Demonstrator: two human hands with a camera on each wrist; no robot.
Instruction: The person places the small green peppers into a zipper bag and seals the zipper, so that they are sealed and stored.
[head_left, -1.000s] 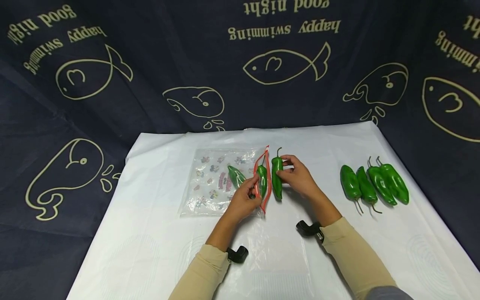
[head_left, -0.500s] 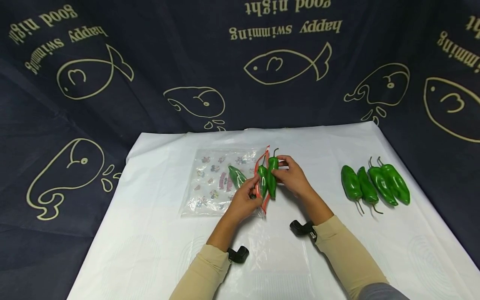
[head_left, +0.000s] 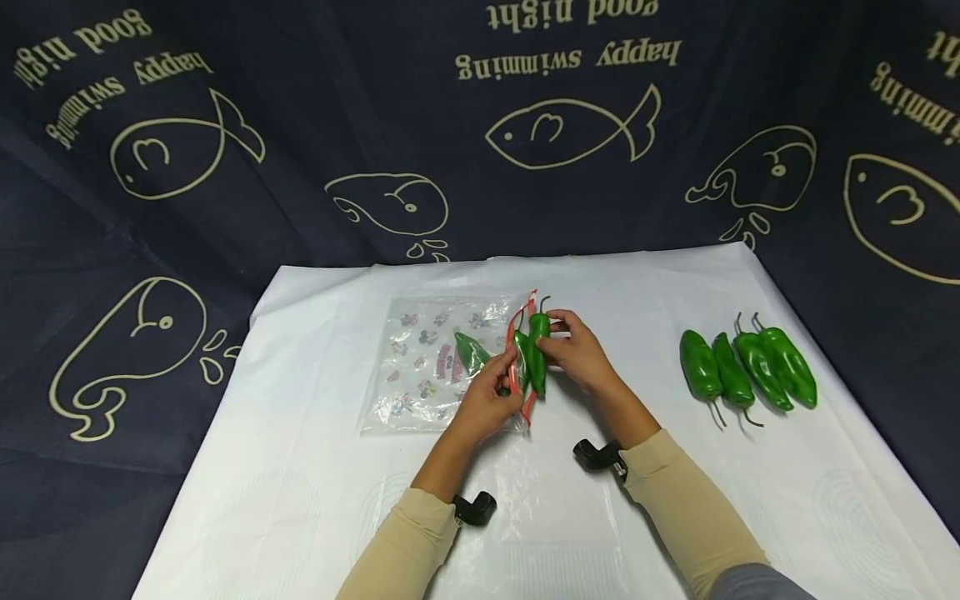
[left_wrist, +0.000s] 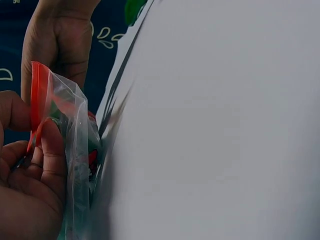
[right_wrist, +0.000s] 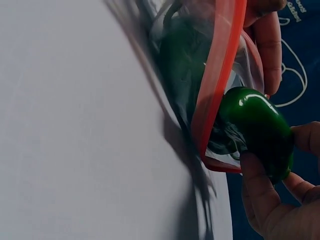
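A clear zip bag [head_left: 412,408] with cartoon prints and a red zip edge lies on its side, its mouth facing right. My left hand [head_left: 489,400] pinches the red edge and keeps the mouth apart, as the left wrist view also shows at the red strip [left_wrist: 41,95]. Inside lie a green pepper [head_left: 470,352] and, near the mouth, another pepper [head_left: 521,354]. My right hand [head_left: 581,354] holds a green pepper [head_left: 537,354] between thumb and fingers at the bag's opening. In the right wrist view that pepper [right_wrist: 257,125] overlaps the mouth; its far end is hidden.
Several loose green peppers [head_left: 746,367] lie in a row at the right of the white-covered table [head_left: 300,500]. A dark printed cloth [head_left: 412,100] hangs behind and around the table. Black wrist mounts [head_left: 476,508] sit on both forearms.
My right hand has carried its pepper leftward from beside the bag to the red-edged mouth, over the pepper there. My left hand has stayed put on the bag's edge.
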